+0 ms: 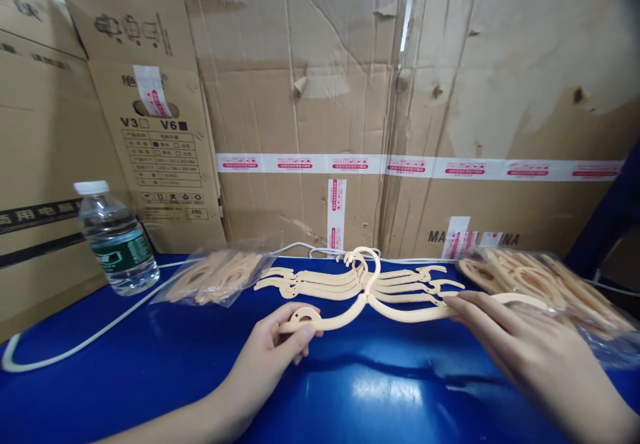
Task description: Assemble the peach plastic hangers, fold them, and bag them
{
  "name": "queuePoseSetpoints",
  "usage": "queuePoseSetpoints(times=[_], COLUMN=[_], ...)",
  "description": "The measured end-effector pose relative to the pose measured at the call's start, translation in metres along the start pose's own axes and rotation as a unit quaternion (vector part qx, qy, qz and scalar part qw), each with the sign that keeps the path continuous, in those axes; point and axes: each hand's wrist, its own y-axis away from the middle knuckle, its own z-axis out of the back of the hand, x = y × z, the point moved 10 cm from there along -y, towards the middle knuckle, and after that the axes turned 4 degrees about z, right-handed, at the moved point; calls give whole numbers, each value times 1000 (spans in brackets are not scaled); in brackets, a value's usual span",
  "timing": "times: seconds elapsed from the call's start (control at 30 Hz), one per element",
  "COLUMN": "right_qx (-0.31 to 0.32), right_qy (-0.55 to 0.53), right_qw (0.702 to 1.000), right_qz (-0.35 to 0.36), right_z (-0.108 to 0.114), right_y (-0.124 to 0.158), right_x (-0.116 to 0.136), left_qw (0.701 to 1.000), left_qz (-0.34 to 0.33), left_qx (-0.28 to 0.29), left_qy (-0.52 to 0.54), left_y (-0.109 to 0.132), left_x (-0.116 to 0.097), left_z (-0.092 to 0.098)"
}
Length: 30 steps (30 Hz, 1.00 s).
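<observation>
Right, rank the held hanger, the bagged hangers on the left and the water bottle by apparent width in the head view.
1. Held hanger
2. Left bagged hangers
3. Water bottle
Nearness to the camera probably helps the hanger's lead.

One beige hanger (368, 299) is held by the left hand (277, 345) and right hand (533, 347). At nine o'clock, a bottle (119, 244) is seen.

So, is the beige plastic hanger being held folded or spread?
Spread at the hook: its arms point opposite ways. Left end, left hand covering: cannot tell.
</observation>
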Motion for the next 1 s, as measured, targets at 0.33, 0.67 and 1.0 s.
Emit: queuePoseSetpoints(times=[0.33, 0.67, 1.0], right_qx=[-43, 34, 30], right_qy=[-147, -436, -686], right_qw=[987, 845, 612], right_qz=[-48, -307, -393], right_z=[-3, -57, -86], right_y=[-4, 14, 20], right_x=[8, -37, 22], left_qw=[1000, 997, 997], left_qz=[-19, -5, -44], left_qx=[1, -11, 69], left_qy=[24, 79, 1], left_y=[-1, 1, 14], left_x=[-3, 1, -14], left_z=[1, 3, -32])
